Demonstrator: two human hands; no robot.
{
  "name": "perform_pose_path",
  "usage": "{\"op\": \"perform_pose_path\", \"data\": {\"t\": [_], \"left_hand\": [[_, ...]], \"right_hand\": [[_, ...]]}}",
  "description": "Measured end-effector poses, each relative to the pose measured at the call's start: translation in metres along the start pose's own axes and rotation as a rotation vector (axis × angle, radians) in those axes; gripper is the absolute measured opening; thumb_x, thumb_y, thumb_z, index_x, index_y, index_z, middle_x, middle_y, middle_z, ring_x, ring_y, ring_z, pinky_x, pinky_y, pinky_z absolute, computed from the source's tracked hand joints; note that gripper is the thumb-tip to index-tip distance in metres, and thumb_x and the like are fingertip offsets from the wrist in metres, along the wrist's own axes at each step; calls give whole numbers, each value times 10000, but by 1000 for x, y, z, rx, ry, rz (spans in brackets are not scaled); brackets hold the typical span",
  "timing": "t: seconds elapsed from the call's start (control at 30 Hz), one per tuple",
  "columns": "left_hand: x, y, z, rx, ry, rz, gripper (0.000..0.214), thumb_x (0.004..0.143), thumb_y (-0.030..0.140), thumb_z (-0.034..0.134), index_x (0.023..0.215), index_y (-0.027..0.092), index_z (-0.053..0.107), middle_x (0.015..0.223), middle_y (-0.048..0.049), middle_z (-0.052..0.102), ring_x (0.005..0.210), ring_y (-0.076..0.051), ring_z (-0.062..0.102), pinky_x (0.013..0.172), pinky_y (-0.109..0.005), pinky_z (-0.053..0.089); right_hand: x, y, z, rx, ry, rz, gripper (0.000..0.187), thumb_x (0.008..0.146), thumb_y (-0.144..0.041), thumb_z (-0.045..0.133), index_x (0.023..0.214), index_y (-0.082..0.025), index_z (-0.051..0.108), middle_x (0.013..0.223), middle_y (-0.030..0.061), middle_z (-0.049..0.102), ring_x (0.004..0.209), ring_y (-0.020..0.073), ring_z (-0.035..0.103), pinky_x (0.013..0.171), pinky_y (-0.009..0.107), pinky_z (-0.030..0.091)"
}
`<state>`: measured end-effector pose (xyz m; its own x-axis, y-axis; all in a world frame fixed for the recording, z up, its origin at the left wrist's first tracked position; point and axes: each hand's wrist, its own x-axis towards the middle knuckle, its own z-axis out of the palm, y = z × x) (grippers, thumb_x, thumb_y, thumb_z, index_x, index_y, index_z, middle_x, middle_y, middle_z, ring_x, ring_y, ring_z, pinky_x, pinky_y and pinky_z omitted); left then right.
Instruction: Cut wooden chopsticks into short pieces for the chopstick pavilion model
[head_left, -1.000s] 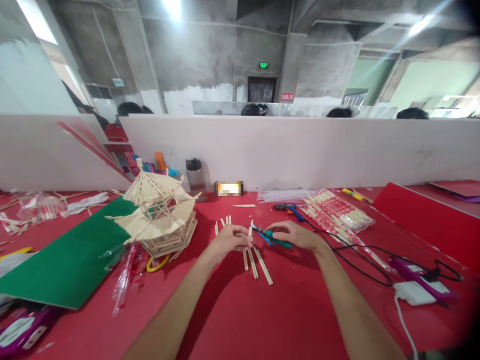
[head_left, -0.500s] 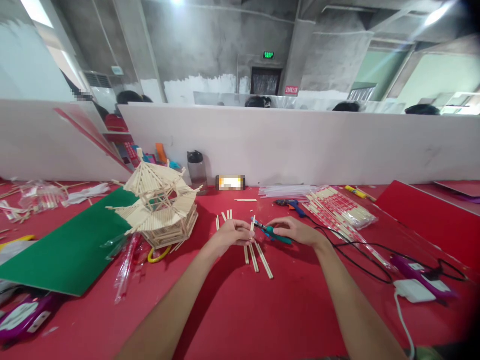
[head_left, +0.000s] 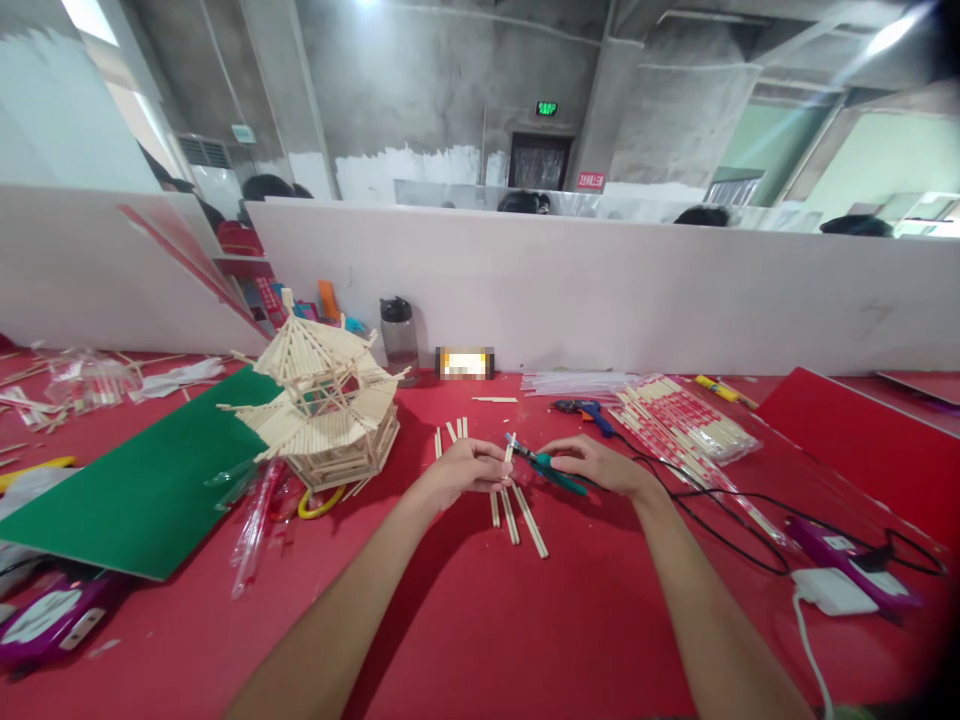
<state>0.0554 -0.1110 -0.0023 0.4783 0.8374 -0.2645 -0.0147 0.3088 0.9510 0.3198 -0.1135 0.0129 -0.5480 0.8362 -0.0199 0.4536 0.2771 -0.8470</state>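
Observation:
My left hand (head_left: pixel 472 467) is closed on a short light wooden stick (head_left: pixel 510 452), held upright between thumb and fingers. My right hand (head_left: pixel 592 464) grips teal-handled pliers (head_left: pixel 559 474), whose jaws point left and meet the stick near its upper end. Whether the jaws are fully closed is too small to tell. Several wooden sticks (head_left: pixel 531 522) lie on the red table under and in front of my left hand, and more (head_left: pixel 458 430) show behind it. A pagoda-like model (head_left: pixel 337 440) built of sticks stands to the left.
A blue glue gun (head_left: pixel 589 412) and bagged sticks (head_left: pixel 686 425) lie at the right, with black cable (head_left: pixel 720 492) running across. A green board (head_left: pixel 142 480) is at the left. Behind stand a bottle (head_left: pixel 399 335) and a pale partition (head_left: pixel 600 290). A white plug (head_left: pixel 834 592) sits right.
The camera view has shifted slightly. Both hands stay nearly in place, and the pliers' jaws remain at the upper part of the stick, with their handles looking closer together.

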Motion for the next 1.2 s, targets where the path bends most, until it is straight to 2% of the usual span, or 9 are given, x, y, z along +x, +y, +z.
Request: {"op": "perform_pose_path", "data": {"t": [0.4,0.73,1.0,1.2], "left_hand": [[-2,1,0,-30,-41,-4,370,586,344,868,840,121,718,842,-87,734,756,-134,695,721,-215,557],[-5,4,2,-26,-47,5,385,574,350,873,838,117,717,826,-81,729,753,-136,694,712,-212,553],[-4,2,1,-31,-28,17,394,548,354,883,805,117,701,778,-68,724,720,-138,695,714,-234,559],[-1,0,-3,-8,-24,39,398,547,338,884,828,122,703,782,-62,717,716,-142,691,713,-252,563]], "right_hand": [[-3,2,4,63,65,80,438,821,-502,602,1116,-195,706,1132,76,679,1056,275,612,892,365,513],[-3,-4,5,122,25,129,499,804,-542,606,1142,-186,692,1060,76,683,978,259,623,827,358,535],[-3,1,7,174,26,146,480,812,-535,604,1129,-187,696,1044,70,687,976,250,627,804,338,539],[1,-4,8,82,49,98,448,812,-525,604,1075,-179,714,1082,78,697,999,274,633,849,372,529]]}}
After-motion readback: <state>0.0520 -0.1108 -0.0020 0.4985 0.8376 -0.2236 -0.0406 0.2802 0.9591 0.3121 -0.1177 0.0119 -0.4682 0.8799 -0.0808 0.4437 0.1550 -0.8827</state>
